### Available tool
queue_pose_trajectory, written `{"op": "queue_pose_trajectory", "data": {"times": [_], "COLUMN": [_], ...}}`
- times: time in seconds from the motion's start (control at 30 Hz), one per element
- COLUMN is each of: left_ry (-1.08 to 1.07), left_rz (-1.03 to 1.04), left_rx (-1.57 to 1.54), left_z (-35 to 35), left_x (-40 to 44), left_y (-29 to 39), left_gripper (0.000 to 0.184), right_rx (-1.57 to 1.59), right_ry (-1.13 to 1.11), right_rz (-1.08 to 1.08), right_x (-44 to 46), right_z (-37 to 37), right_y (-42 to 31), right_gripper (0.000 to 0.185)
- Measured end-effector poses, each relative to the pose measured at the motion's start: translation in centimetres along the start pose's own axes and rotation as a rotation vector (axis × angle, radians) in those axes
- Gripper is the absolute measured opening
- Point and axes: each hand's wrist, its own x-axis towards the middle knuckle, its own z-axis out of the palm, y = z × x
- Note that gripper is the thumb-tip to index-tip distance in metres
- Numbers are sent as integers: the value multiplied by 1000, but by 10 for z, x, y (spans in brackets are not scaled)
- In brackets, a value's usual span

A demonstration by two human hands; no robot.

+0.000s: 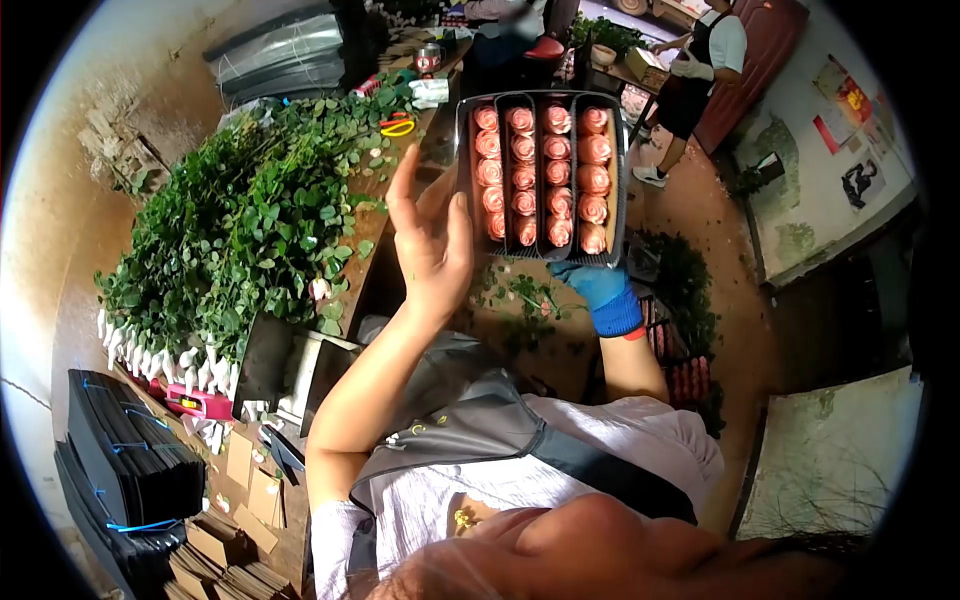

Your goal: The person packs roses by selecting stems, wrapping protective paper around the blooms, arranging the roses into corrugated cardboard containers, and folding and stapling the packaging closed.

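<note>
In the head view, the step in hand appears to be holding up one black tray [621,170], raised before the chest beside the desk [374,188]; shifting it calls for a level grip. The gloved right hand [597,287] grasps its near edge; the bare left hand [432,250] spreads at its left side, contact unclear. Twenty pink roses [523,149] fill four rows of five. One pair of scissors [397,126] lies on the desk.

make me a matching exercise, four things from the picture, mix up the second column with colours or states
Column one:
1. right hand
2. left hand
3. roses
4. leafy stems

Column two:
A. green, in a big heap
B. bare
C. pink, set in rows
D. gloved in blue

Pairs: 1-D, 2-B, 3-C, 4-A
</note>
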Motion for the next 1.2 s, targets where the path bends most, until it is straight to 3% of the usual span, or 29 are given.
{"op": "queue_pose_trajectory", "data": {"times": [0.07,0.1,0.2,0.37,0.4,0.43,0.47,0.53,0.6,0.63,0.67,0.7,0.73,0.77,0.8,0.87,0.93,1.03,1.1,1.13,1.2], "left_ry": [3,-21,-43,-117,-128,-128,-137,-229,-278,-291,-279,-266,-349,-422,-485,-470,-359,-529,-385,-307,-251], "left_rz": [-83,-227,-187,-302,-328,-357,-362,-378,-208,-124,-111,-101,-210,-316,-359,-429,-410,-187,-280,-314,-395], "left_rx": [73,74,158,170,172,188,201,271,505,693,590,489,263,33,-180,-440,-505,-240,-467,-580,-816], "left_z": [2,2,15,23,23,20,17,2,-16,-18,-15,-10,-7,-4,1,20,34,23,29,32,24], "left_x": [-11,-19,-37,-58,-60,-62,-64,-63,-54,-41,-25,-9,4,17,25,37,33,48,48,47,48], "left_y": [-19,-26,-52,-71,-74,-76,-81,-90,-96,-79,-59,-34,-6,23,49,95,103,87,81,77,87], "left_gripper": [66,65,66,69,69,66,65,63,47,40,34,29,25,21,20,35,38,37,29,25,16], "right_rx": [-46,-68,-117,-73,-118,-168,-373,-725,-395,-242,-453,-500,-553,-976,-1015,-1092,-1169,-1317,-1282,-1203,-1767], "right_ry": [110,161,290,532,420,570,373,294,589,665,669,716,761,665,712,793,875,873,816,956,820], "right_rz": [81,121,224,299,244,300,197,105,206,270,297,174,53,-41,-24,4,34,-3,-213,-46,-103], "right_x": [-7,-11,-20,-31,-35,-29,-32,-57,-63,-66,-70,-68,-66,-76,-84,-94,-104,-112,-115,-115,-124], "right_z": [-27,-41,-79,-124,-147,-117,-146,-258,-212,-229,-243,-240,-235,-264,-289,-342,-386,-388,-421,-409,-448], "right_y": [2,4,10,22,32,32,41,83,80,89,98,107,116,131,137,138,124,61,27,3,-40], "right_gripper": [52,52,51,49,50,50,49,46,48,50,53,56,59,57,56,56,55,52,52,53,58]}}
